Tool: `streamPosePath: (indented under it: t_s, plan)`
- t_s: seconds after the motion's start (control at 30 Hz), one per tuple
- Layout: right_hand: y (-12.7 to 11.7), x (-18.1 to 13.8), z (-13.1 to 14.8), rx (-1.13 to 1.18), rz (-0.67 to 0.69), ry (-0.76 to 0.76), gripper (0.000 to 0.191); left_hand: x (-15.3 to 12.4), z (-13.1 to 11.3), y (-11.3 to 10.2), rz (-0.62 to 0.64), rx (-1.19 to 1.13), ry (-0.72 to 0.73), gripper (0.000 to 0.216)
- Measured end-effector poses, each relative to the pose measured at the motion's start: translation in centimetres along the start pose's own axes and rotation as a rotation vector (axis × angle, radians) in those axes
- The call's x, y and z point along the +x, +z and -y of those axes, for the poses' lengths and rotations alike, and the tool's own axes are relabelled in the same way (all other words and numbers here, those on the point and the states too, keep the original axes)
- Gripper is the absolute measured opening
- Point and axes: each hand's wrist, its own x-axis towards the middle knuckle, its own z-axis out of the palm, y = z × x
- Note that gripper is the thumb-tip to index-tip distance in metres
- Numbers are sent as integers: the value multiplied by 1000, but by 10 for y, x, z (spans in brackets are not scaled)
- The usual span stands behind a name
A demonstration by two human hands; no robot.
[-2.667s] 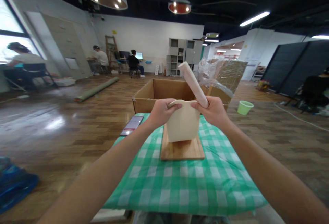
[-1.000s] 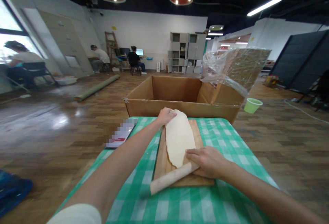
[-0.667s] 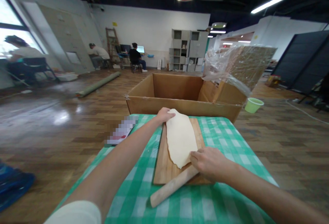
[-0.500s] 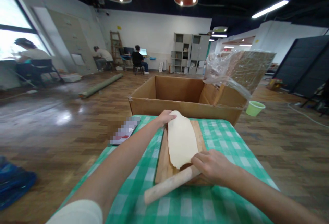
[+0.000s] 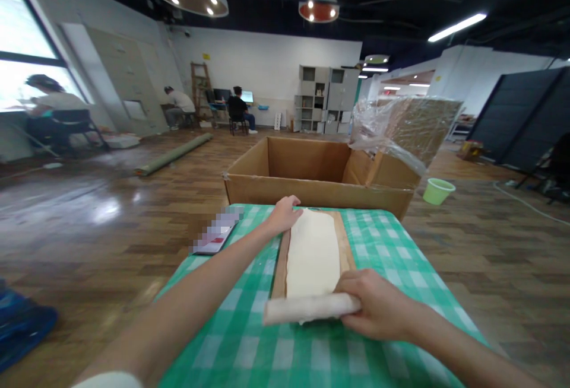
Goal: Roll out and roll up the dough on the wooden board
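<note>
A pale flattened sheet of dough (image 5: 312,251) lies lengthwise on a wooden board (image 5: 280,269) on the green checked tablecloth (image 5: 392,257). My left hand (image 5: 285,213) rests on the dough's far left corner, fingers curled down onto it. My right hand (image 5: 378,304) is wrapped round the right end of a light wooden rolling pin (image 5: 307,309), which lies crosswise over the near end of the dough and board.
An open cardboard box (image 5: 320,174) stands just beyond the table, with a plastic-wrapped carton (image 5: 401,124) at its right. A phone (image 5: 216,235) lies on the table's left corner. A green bucket (image 5: 439,190) sits on the wood floor. People sit at desks far left and back.
Earlier both hands held the dough up in the air; it then lay on the board. The rolling pin has turned from slanted to crosswise at the dough's near end.
</note>
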Motion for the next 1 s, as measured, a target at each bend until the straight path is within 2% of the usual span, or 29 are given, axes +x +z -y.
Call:
streamPosePath:
  t_s: [0.07,0.17,0.23,0.3,0.4,0.53,0.77,1.0]
  plan:
    - [-4,2,-18,81,-130,130,8,-26,-3,-7,20,33,56,32]
    - [-5,16,-46,206,-291,488,25,-80,-10,-8,132,134,157,46]
    - [-2,30,-61,424,-321,705,26,-112,-15,-4,229,252,138,66]
    - [1,46,-71,671,-316,820,21,-133,-21,2,279,320,77,79]
    - [4,66,-77,851,-291,855,22,-143,-27,8,278,363,37,81]
    - [5,83,-80,877,-236,887,31,-138,-33,11,289,372,12,80]
    - [5,95,-86,867,-220,936,33,-135,-32,19,230,351,48,80]
    - [10,87,-85,752,-275,865,31,-136,-31,23,217,352,72,78]
